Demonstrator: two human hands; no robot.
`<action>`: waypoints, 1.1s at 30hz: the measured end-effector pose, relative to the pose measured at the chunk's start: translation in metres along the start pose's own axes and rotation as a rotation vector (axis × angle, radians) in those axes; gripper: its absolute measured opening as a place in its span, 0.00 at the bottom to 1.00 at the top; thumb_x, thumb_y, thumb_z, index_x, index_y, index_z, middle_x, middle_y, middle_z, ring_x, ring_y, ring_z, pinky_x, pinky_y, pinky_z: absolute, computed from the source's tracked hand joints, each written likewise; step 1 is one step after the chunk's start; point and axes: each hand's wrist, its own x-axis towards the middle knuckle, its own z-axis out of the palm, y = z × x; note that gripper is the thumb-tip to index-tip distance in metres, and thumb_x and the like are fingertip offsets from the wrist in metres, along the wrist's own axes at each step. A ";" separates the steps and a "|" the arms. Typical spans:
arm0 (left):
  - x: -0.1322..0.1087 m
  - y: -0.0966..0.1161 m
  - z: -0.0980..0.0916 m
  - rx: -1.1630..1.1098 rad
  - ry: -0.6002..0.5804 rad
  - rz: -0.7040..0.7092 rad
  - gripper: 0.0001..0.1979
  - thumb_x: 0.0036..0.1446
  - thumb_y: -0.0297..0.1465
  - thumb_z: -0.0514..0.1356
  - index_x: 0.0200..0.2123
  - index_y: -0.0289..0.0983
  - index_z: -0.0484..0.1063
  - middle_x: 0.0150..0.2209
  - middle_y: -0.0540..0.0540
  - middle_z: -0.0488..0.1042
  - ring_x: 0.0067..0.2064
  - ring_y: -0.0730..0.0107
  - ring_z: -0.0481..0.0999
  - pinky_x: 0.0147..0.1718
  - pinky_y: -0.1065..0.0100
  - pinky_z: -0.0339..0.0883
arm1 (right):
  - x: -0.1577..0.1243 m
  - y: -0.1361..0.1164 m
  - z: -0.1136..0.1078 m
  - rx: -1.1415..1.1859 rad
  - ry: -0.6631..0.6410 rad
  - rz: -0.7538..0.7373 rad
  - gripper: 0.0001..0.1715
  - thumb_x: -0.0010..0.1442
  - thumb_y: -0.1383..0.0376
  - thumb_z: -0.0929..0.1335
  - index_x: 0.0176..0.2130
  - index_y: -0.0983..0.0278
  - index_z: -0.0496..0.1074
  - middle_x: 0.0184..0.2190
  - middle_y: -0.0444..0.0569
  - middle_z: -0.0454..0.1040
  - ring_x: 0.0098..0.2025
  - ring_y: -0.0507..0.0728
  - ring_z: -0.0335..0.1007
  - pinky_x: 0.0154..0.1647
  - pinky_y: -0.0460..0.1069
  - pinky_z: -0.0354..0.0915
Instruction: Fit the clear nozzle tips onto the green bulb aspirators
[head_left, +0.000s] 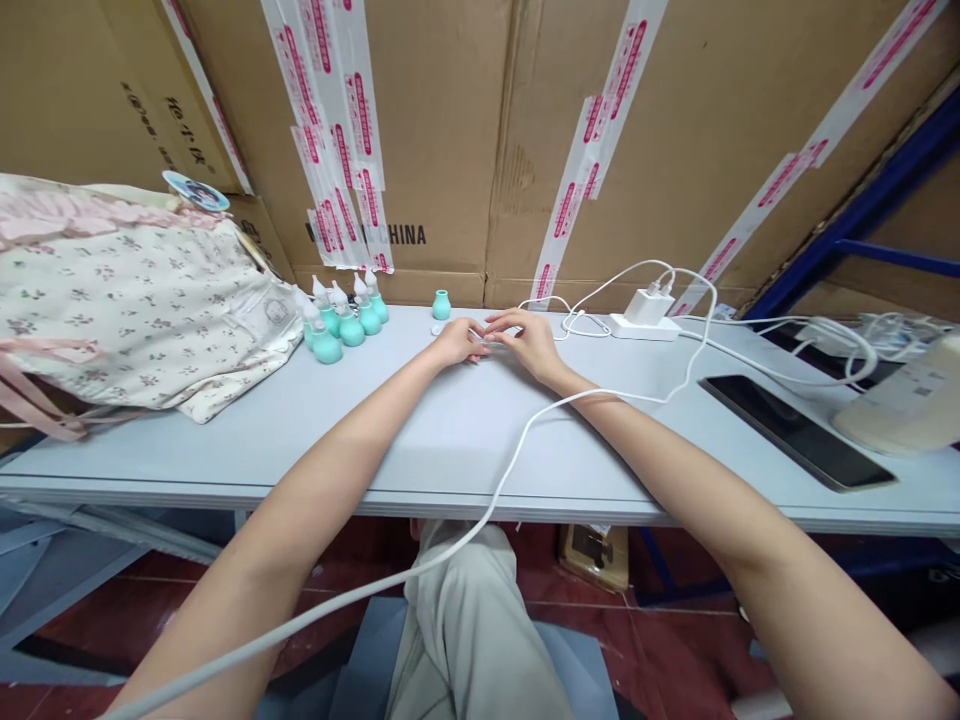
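My left hand [456,343] and my right hand [526,340] meet over the far middle of the table. The fingers of both are pinched together around something small, possibly clear, which I cannot make out. Just behind my left hand stands a mint-green rubber bulb [441,305] with an open neck and no nozzle. A small white round piece [437,329] lies beside my left wrist, partly hidden. To the left, several mint-green nasal aspirators [350,328] with clear pointed nozzles stand upright in a cluster.
A floral cloth bag [135,290] covers the table's left end. At the right are a white power strip [645,327] with chargers, a black phone [795,430] and a cream container [911,395]. A white cable [517,455] crosses in front of my arms. Taped cardboard [450,130] walls the back.
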 end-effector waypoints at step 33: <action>-0.009 0.000 -0.014 -0.413 -0.156 0.048 0.26 0.41 0.38 0.70 0.40 0.27 0.70 0.31 0.42 0.75 0.34 0.71 0.75 0.45 0.60 0.67 | 0.001 0.008 0.001 0.247 -0.124 0.037 0.14 0.49 0.56 0.73 0.36 0.61 0.77 0.45 0.51 0.74 0.48 0.60 0.68 0.42 0.52 0.65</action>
